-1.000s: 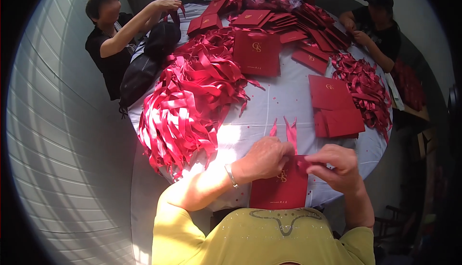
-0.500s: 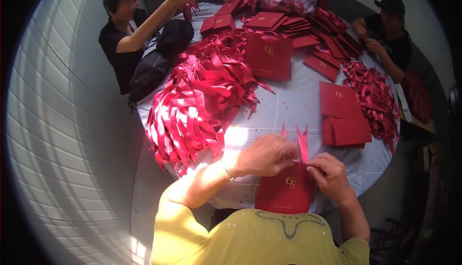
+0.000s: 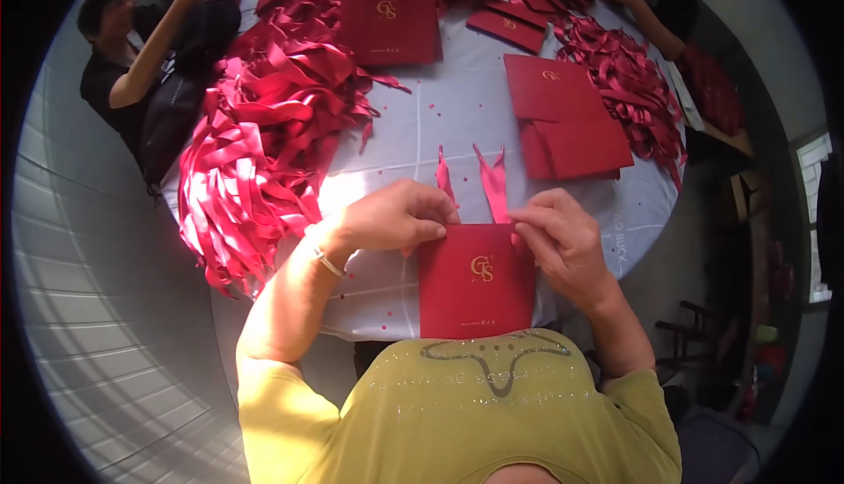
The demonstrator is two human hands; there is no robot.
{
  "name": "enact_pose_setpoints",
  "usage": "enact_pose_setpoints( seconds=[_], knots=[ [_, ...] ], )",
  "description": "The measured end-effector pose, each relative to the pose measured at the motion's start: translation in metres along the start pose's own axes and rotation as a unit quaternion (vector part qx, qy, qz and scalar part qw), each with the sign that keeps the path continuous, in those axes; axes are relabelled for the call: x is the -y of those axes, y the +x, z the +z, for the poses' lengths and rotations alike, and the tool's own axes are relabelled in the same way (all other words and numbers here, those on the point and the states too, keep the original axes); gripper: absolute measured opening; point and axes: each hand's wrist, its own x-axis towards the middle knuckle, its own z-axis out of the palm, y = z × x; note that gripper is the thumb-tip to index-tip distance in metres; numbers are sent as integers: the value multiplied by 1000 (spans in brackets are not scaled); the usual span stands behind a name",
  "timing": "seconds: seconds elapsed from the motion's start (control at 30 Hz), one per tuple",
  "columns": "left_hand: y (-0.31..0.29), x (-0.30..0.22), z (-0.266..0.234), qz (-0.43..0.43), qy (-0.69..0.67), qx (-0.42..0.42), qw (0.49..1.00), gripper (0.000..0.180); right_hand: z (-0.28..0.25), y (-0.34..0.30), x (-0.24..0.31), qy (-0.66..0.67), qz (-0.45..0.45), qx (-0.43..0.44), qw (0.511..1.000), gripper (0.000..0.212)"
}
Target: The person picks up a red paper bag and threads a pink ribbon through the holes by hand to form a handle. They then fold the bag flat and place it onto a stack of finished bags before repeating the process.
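A flat red paper bag [image 3: 476, 286] with gold lettering lies at the table's near edge, close to my shirt. My left hand [image 3: 396, 214] pinches its upper left corner between thumb and fingers. At the upper right corner, my right hand [image 3: 563, 236] is closed with thumb and fingertips on the bag's edge, beside the ribbon. A pink-red ribbon [image 3: 494, 183] stands up from the top edge near my right fingers, its two ends spread in a V. Another ribbon [image 3: 444, 174] rises behind my left fingertips; its lower part is hidden.
A big heap of red ribbons [image 3: 264, 123] covers the table's left side. Finished-looking red bags [image 3: 571, 123] lie stacked at right, beside a smaller ribbon heap [image 3: 624, 80]. Another bag [image 3: 389, 22] lies farther back. One person [image 3: 132, 53] works at far left, another [image 3: 655, 9] at far right.
My left hand has moved from the middle of the bag's top edge to its left corner. The right hand stays at the right corner. The whole view has shifted, so things sit higher and farther left.
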Motion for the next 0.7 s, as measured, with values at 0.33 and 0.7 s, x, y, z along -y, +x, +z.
enact_pose_setpoints(
  seconds=[0.33,0.7],
  knots=[
    [6,3,5,-20,-19,-1,1000,11,31,0,8,21,-50,37,998,20],
    [4,-1,7,-25,-15,-16,999,11,47,1,10,-95,-81,60,990,11]
  ],
)
